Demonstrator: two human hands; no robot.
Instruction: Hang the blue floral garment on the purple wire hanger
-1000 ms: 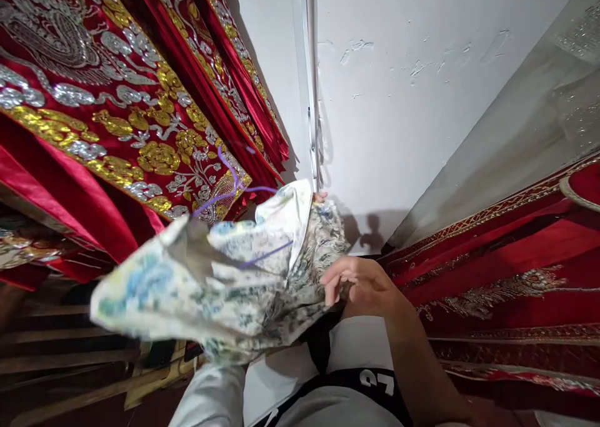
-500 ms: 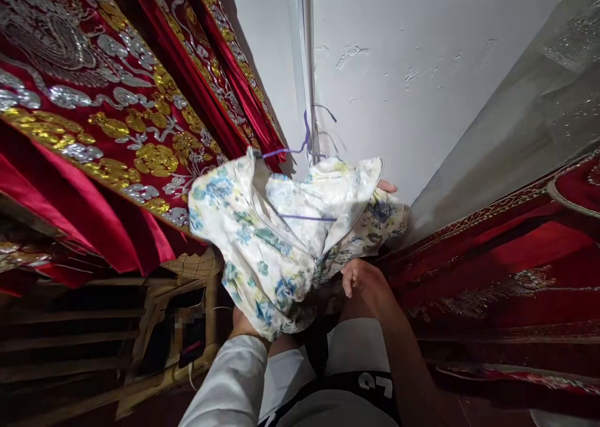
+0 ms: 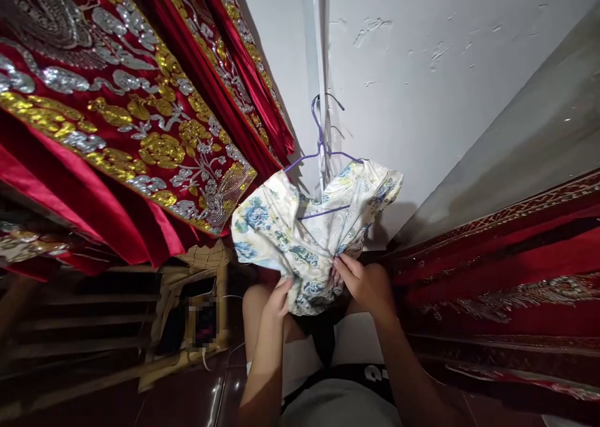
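– So, which way does the blouse [image 3: 300, 239] lie from the hands?
– Up and away from both. It hangs on a purple hanger [image 3: 320, 155] hooked over the wall pipe [image 3: 323, 52], its long axis running from the hook down to the bunched hem.
– And who has the hem?
– Both. The right hand [image 3: 365, 283] pinches the bunch, fingers closed on cloth. The left hand [image 3: 276, 302] grips the edge just beside it, equally near. Red drapes [image 3: 140, 120] hang on either side.
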